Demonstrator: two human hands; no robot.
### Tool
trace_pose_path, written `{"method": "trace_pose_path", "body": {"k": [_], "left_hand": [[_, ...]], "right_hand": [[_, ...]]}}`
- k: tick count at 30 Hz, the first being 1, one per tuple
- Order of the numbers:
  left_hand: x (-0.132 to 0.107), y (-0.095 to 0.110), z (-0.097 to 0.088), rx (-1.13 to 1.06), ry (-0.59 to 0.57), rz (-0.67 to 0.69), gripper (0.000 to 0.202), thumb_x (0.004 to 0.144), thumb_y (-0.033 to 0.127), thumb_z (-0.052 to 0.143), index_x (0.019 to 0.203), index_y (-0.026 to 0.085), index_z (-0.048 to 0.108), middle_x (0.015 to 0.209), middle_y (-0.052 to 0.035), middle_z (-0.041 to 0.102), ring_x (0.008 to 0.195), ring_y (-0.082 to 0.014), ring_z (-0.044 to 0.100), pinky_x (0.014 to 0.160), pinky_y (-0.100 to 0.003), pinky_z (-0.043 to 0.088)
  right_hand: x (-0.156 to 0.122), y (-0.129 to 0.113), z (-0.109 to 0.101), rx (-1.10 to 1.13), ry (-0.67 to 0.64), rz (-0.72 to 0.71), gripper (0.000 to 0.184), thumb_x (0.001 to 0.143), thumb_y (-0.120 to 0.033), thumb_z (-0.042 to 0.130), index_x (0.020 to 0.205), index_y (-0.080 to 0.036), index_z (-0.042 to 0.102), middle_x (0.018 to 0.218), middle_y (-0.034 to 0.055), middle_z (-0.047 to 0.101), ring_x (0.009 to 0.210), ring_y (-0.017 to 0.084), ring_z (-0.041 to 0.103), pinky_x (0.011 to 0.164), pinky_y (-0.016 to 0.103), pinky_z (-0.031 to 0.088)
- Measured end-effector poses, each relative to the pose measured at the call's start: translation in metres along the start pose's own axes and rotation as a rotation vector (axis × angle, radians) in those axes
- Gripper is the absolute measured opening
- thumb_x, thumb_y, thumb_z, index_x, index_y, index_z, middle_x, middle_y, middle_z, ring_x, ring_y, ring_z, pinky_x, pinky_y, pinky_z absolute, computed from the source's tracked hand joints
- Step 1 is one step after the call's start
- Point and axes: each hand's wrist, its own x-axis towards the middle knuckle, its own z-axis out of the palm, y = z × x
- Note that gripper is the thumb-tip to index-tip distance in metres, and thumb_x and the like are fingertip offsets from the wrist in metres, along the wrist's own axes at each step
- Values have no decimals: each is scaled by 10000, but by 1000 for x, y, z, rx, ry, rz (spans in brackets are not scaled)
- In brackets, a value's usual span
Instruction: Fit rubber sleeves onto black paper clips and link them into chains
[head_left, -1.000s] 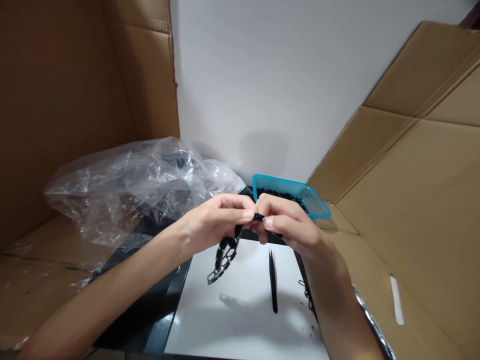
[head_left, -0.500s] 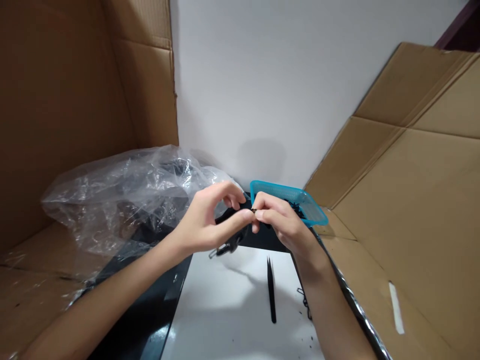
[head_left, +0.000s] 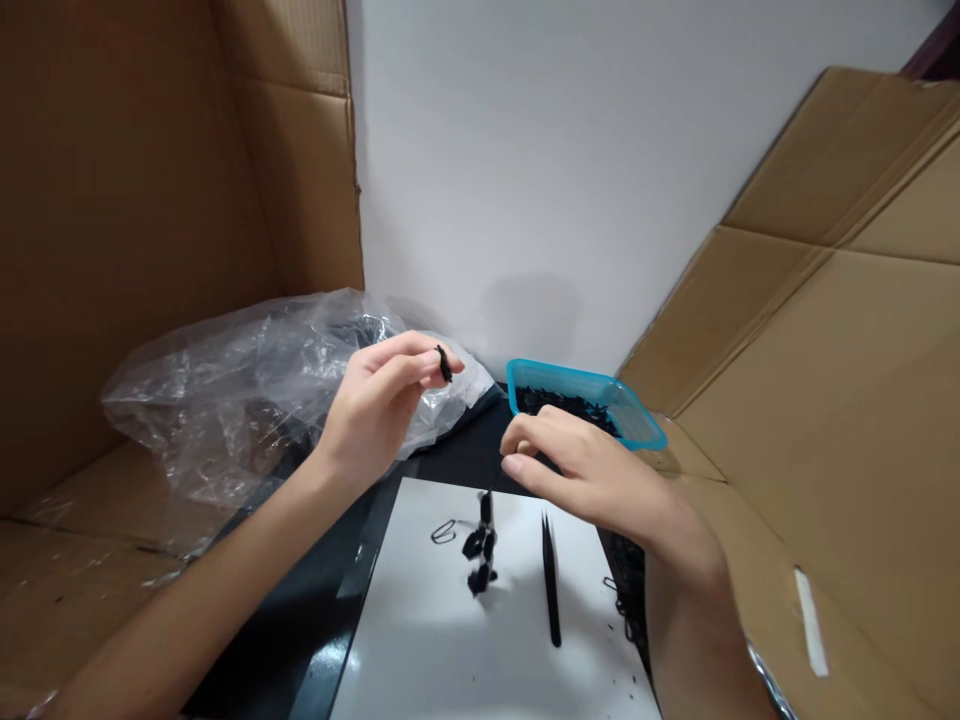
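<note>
Left hand (head_left: 371, 400) pinches a small black piece (head_left: 445, 364) between thumb and finger; my right hand (head_left: 581, 465) is loosely curled, and I can't tell whether it grips anything. Below and between them a blurred black linked strip (head_left: 487, 547) shows against a white board (head_left: 420, 640); tweezers (head_left: 551, 590) lie below my right hand, a blue basket (head_left: 641, 422) beyond it.

Bare forearms (head_left: 255, 540), bare left grip (head_left: 379, 400), right grip (head_left: 581, 460)

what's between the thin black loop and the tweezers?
In the head view, a blurred cluster of black pieces shows between the thin black loop and the tweezers, then a strip of white sheet.
</note>
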Motion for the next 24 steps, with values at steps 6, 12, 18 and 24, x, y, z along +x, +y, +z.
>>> {"method": "trace_pose_path", "body": {"k": [6,12,18,24], "left_hand": [[-19,-4,7,89,-158,67,120,819,216,614,805,211,733,776,-24,639,741,-142,576,683,-245,464],[-28,-10,12,-5,-333,43,147,885,236,565,948,218,698,775,-10,586,561,-118,600,565,-268,484],[-29,-6,10,8,-264,49,77,850,255,622,854,206,682,787,-7,584,642,-127,602,592,-252,502],[-31,-7,20,-271,-414,-117,86,888,221,559,855,168,617,631,16,596,541,-129,633,535,-236,490]], "right_hand": [[1,-7,9,347,56,-42,224,920,-379,435,803,-208,517,736,-3,568,738,155,525,675,290,375],[3,-18,25,763,165,-43,130,892,-288,456,820,-201,520,655,-19,569,710,150,538,707,303,402],[2,-19,28,769,256,-71,181,829,-209,482,652,-199,515,583,-31,558,596,124,483,605,274,373],[3,-15,31,993,217,-197,165,811,-206,500,652,-208,546,560,-31,568,633,133,526,685,284,428]]}}
